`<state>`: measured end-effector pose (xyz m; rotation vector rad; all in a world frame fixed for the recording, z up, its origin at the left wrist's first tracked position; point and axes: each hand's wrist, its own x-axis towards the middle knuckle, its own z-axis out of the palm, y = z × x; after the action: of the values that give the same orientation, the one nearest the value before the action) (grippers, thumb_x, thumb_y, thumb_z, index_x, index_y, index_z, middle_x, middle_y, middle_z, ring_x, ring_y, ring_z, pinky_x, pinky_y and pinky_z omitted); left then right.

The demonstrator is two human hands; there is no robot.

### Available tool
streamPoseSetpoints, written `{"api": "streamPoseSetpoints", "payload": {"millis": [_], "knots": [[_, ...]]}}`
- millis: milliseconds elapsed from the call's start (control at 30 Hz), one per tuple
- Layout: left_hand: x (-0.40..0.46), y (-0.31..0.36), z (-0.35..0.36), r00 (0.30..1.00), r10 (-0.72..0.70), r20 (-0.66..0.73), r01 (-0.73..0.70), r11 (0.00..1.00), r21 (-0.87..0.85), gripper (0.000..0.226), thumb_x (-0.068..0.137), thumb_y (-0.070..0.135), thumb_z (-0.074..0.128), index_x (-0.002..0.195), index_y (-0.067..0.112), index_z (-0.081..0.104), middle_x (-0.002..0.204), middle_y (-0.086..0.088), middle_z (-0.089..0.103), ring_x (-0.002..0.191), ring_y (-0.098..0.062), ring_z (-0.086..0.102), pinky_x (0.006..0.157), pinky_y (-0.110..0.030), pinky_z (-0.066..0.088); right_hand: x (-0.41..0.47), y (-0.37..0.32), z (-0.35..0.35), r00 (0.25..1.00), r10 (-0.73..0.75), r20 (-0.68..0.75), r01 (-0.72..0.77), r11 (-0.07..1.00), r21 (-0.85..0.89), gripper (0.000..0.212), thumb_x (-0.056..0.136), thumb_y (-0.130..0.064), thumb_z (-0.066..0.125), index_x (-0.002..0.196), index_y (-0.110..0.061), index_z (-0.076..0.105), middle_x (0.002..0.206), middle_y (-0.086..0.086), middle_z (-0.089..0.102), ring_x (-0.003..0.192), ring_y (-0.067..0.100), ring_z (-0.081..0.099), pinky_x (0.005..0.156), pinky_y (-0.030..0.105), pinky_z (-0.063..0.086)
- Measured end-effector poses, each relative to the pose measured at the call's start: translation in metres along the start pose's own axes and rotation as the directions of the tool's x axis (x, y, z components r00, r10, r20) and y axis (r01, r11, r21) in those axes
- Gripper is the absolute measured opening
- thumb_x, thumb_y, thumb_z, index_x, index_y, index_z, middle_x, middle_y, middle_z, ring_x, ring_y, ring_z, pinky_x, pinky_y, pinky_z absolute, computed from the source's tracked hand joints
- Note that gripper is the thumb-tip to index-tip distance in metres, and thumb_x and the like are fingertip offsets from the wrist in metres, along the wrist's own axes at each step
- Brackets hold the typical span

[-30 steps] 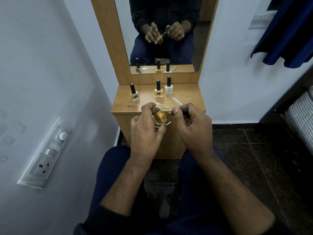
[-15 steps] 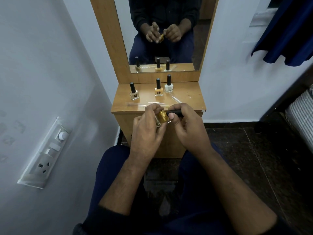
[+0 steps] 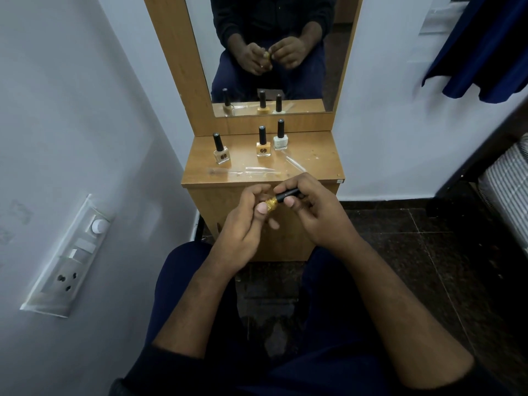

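My left hand [image 3: 245,224] grips a small gold nail polish bottle [image 3: 271,203] in front of the wooden dressing table [image 3: 314,161]. The bottle lies on its side, neck pointing right. My right hand [image 3: 311,210] pinches its black cap [image 3: 288,194], which sits against the bottle's neck. Most of the bottle is hidden by my left fingers. Three more nail polish bottles with black caps stand upright on the table: a beige bottle [image 3: 220,152], an orange bottle [image 3: 263,144] and a white bottle [image 3: 280,138].
Several clear plastic strips [image 3: 258,170] lie on the tabletop near its front edge. A mirror [image 3: 271,52] rises behind the table. A switch and socket panel [image 3: 68,255] is on the left wall. Dark blue cloth [image 3: 485,47] hangs at the upper right.
The black cap with its brush, held apart from the bottle a second ago, has gone into the neck and now sits on the bottle. Both hands stayed in front of the table.
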<state>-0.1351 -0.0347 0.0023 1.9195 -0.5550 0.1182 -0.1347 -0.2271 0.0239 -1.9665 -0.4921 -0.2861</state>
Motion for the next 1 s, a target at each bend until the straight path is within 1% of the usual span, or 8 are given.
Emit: {"api": "streamPoseSetpoints", "payload": {"millis": [100,233,367,500,567,733,867,1000], "knots": [[-0.001,-0.002,0.000,0.994,-0.103,-0.043,0.096,0.984,-0.148,0.035,0.111,0.030,0.035,0.129,0.012,0.059,0.090,0.011,0.069,0.074,-0.012,0.060,0.063,-0.028,0.048,-0.002,0.003,0.002,1.000,-0.016,0.026,0.017,0.999,-0.034,0.024,0.097,0.003,0.061,0.117,-0.009,0.068,0.110,-0.001,0.063,0.107,0.014,0.062,0.091,0.027,0.051],[0.000,-0.004,0.001,0.967,-0.251,-0.040,0.226,0.923,-0.312,0.040,0.113,0.032,0.031,0.118,0.009,0.063,0.083,0.009,0.071,0.067,-0.010,0.051,0.058,-0.021,0.041,-0.005,0.009,0.008,0.999,0.006,0.036,-0.004,0.999,-0.053,0.025,0.098,-0.002,0.063,0.120,-0.012,0.068,0.113,-0.003,0.064,0.110,0.011,0.062,0.093,0.027,0.051],[0.000,-0.008,0.005,0.926,-0.378,-0.014,0.341,0.849,-0.403,0.043,0.113,0.035,0.030,0.112,0.011,0.065,0.076,0.007,0.069,0.063,-0.007,0.049,0.056,-0.022,0.037,-0.008,0.016,0.012,0.998,0.023,0.059,-0.016,0.993,-0.118,0.026,0.097,-0.008,0.067,0.122,-0.013,0.068,0.113,-0.008,0.065,0.106,0.005,0.061,0.090,0.021,0.049],[0.001,-0.009,0.008,0.905,-0.425,-0.010,0.379,0.819,-0.431,0.042,0.113,0.040,0.031,0.108,0.013,0.062,0.078,0.001,0.070,0.061,-0.009,0.047,0.057,-0.025,0.035,-0.010,0.023,0.017,0.998,0.030,0.056,-0.018,0.978,-0.207,0.023,0.098,-0.017,0.067,0.122,-0.017,0.067,0.113,-0.006,0.068,0.104,0.012,0.062,0.088,0.039,0.055],[0.001,-0.011,0.009,0.895,-0.445,-0.010,0.401,0.814,-0.420,0.041,0.112,0.043,0.031,0.109,0.012,0.059,0.081,-0.006,0.070,0.061,-0.009,0.047,0.059,-0.026,0.036,-0.010,0.025,0.020,0.998,0.022,0.060,-0.006,0.968,-0.251,0.021,0.100,-0.022,0.065,0.120,-0.018,0.067,0.111,-0.007,0.068,0.102,0.013,0.062,0.085,0.042,0.055],[0.001,-0.016,0.006,0.871,-0.490,0.025,0.455,0.787,-0.417,0.052,0.112,0.046,0.032,0.118,0.001,0.056,0.076,-0.008,0.066,0.056,-0.008,0.045,0.055,-0.022,0.037,-0.011,0.022,0.022,0.994,-0.020,0.105,0.058,0.928,-0.369,0.017,0.102,-0.026,0.058,0.117,-0.021,0.064,0.106,-0.009,0.064,0.095,0.011,0.056,0.076,0.039,0.052],[0.001,-0.015,0.007,0.848,-0.526,0.057,0.474,0.708,-0.524,0.042,0.112,0.043,0.034,0.109,0.009,0.059,0.069,-0.008,0.061,0.050,-0.007,0.040,0.046,-0.019,0.032,-0.012,0.024,0.025,0.991,-0.033,0.131,0.081,0.923,-0.376,0.021,0.101,-0.021,0.057,0.121,-0.021,0.065,0.110,-0.006,0.065,0.098,0.016,0.055,0.074,0.042,0.052],[0.002,-0.015,0.008,0.832,-0.548,0.085,0.483,0.641,-0.597,0.037,0.112,0.041,0.036,0.104,0.012,0.059,0.070,-0.009,0.062,0.051,-0.009,0.039,0.044,-0.020,0.031,-0.012,0.026,0.026,0.992,-0.023,0.123,0.065,0.932,-0.355,0.023,0.101,-0.018,0.059,0.123,-0.020,0.065,0.112,-0.006,0.064,0.101,0.014,0.056,0.076,0.040,0.053]]}}
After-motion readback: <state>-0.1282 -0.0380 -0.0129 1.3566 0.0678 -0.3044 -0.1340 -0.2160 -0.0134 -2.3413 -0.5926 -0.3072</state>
